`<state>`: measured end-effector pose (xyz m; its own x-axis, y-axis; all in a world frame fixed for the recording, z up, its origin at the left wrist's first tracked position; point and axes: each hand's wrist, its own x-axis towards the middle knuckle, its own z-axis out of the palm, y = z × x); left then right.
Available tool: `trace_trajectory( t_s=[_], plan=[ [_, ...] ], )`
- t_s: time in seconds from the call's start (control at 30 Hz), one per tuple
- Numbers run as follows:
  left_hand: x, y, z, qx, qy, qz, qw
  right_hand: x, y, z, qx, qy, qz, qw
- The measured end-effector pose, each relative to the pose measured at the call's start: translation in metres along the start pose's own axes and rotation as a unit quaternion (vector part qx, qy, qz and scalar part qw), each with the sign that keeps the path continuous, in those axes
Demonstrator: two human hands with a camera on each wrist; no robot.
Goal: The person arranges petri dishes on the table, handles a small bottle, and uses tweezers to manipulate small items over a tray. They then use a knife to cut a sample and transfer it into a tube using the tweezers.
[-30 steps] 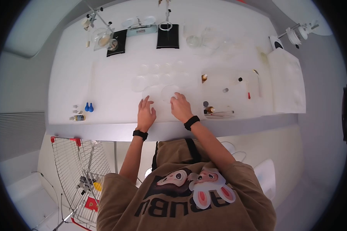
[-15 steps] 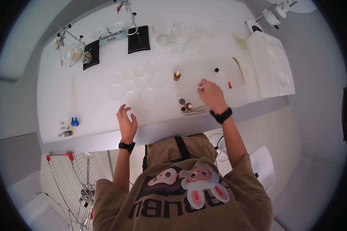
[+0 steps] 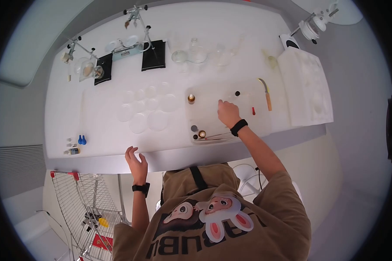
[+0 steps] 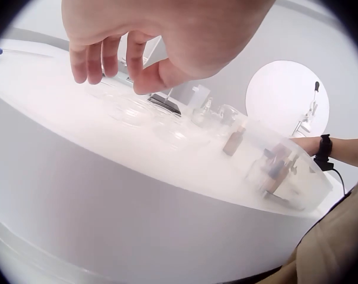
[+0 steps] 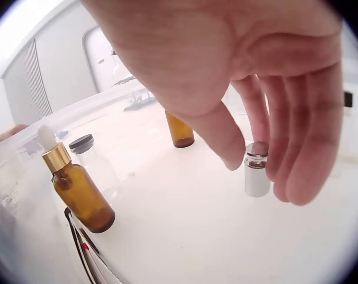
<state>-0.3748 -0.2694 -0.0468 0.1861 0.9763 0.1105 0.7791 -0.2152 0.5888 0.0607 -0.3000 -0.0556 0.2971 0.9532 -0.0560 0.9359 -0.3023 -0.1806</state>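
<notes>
My right hand (image 3: 229,114) reaches down into a clear plastic tray (image 3: 260,128). In the right wrist view its index fingertip is right at the top of a small silvery metal cylinder (image 5: 257,177) with a narrow neck, the thumb just left of it. Beside that hand stand an amber dropper bottle (image 5: 83,201), a second amber bottle (image 5: 180,130) and a clear flask with a dark stopper (image 5: 81,144). My left hand (image 3: 137,168) holds nothing, fingers loosely bent, at the table's front edge. Several clear round glass dishes (image 3: 138,123) lie beyond it.
Black-based stands (image 3: 153,56), a blue balance (image 3: 127,51) and glassware (image 3: 198,54) stand at the back. A black cap (image 3: 237,93) and a red bulb (image 3: 254,111) lie near the right hand. Blue bulbs (image 3: 82,140) lie at left, a white block (image 3: 307,87) at right.
The right hand has left the clear dishes and moved right into the tray, over the metal cylinder. The left hand has drawn back from the dishes to the table edge. The head view has shifted.
</notes>
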Motion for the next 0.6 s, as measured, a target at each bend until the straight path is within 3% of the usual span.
trace_trajectory(
  t_s=[0.27, 0.6],
  plan=[
    [-0.017, 0.02, 0.017, 0.03, -0.011, 0.004, 0.999, -0.002, 0.0, -0.003, 0.012, 0.02, -0.046, 0.999],
    [-0.009, 0.063, 0.033, 0.036, -0.028, 0.02, 0.999, -0.009, 0.011, -0.018, 0.031, -0.037, -0.081, 0.996]
  ],
)
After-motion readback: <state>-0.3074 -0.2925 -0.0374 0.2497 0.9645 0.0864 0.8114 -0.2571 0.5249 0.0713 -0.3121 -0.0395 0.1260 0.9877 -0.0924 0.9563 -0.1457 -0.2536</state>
